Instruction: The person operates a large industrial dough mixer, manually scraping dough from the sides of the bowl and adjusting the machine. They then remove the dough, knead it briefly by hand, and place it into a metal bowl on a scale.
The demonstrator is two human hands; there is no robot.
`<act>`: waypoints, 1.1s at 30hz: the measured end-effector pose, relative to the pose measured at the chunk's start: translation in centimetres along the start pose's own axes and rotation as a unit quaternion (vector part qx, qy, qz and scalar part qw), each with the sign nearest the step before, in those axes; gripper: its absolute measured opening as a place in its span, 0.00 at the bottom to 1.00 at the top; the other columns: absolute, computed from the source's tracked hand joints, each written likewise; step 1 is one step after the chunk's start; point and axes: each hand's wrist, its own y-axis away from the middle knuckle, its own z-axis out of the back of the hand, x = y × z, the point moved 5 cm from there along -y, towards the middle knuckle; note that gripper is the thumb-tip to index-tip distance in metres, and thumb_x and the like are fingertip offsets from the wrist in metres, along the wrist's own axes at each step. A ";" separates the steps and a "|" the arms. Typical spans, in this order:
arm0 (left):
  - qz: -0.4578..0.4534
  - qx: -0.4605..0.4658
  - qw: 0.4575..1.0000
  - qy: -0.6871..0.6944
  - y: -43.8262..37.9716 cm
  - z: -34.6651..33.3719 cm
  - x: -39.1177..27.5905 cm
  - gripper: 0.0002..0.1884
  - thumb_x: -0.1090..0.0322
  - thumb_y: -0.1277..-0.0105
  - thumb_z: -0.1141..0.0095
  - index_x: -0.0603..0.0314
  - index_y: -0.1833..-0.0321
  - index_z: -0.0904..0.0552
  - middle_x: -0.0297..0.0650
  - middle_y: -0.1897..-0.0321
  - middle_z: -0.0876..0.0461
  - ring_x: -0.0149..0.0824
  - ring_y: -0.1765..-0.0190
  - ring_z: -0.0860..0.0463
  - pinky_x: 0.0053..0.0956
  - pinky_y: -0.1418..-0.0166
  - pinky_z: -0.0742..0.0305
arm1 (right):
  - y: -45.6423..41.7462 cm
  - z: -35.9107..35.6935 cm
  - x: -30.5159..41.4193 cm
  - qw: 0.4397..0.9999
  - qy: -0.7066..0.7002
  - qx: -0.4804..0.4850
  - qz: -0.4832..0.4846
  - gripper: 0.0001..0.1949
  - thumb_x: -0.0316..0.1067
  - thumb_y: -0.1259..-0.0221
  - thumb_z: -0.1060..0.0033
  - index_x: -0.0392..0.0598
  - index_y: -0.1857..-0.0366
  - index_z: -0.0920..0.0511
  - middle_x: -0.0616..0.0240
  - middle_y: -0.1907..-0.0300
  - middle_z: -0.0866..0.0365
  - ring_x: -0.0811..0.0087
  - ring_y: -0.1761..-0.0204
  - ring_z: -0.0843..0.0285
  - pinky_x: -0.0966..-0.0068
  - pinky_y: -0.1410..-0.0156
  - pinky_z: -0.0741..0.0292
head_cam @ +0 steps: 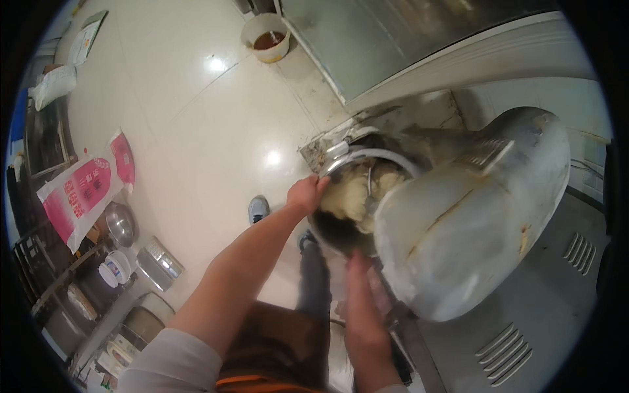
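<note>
Pale dough [346, 194] lies around the metal hook [369, 182] inside a round steel mixing bowl [393, 156], beneath the grey head of a large dough mixer [452, 221]. On the bowl's left rim is my left hand [307, 193], its fingers curled over the edge. My right hand [359, 263] is at the bowl's near rim, blurred; its fingers are partly hidden, so its grip is unclear. The mixer head covers the bowl's right side.
A white bucket with brown liquid [269, 42] stands on the tiled floor near a glass-fronted unit [339, 49]. At left are a pink and white sack [83, 191], a steel bowl [120, 224], a metal tin [159, 264] and racks. A vented grey cabinet [540, 299] stands at right.
</note>
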 end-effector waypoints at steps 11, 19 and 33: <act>-0.034 -0.090 0.994 0.044 1.8 -0.2 -2.6 0.21 0.57 0.30 0.41 0.65 0.43 0.24 0.58 0.44 0.19 0.59 0.43 0.20 0.49 0.41 0.25 | 0.6 4.2 9.6 0.969 -0.055 0.134 0.199 0.24 0.47 0.25 0.45 0.45 0.32 0.27 0.58 0.41 0.24 0.57 0.45 0.23 0.58 0.38 0.28; -0.334 -0.086 0.935 0.085 1.8 -9.0 -6.1 0.34 0.76 0.37 0.46 0.72 0.25 0.37 0.57 0.29 0.31 0.58 0.25 0.33 0.43 0.20 0.40 | -0.1 -5.1 19.6 0.832 0.170 0.361 0.387 0.32 0.57 0.19 0.63 0.44 0.24 0.37 0.61 0.26 0.31 0.65 0.25 0.34 0.64 0.19 0.43; -0.014 0.011 0.999 -0.039 -6.3 -17.0 0.3 0.43 0.63 0.34 0.41 0.72 0.20 0.48 0.59 0.23 0.43 0.60 0.22 0.41 0.48 0.20 0.42 | -7.7 -10.9 17.7 0.870 0.054 0.439 0.220 0.28 0.50 0.20 0.59 0.44 0.26 0.33 0.57 0.28 0.26 0.65 0.26 0.30 0.67 0.23 0.37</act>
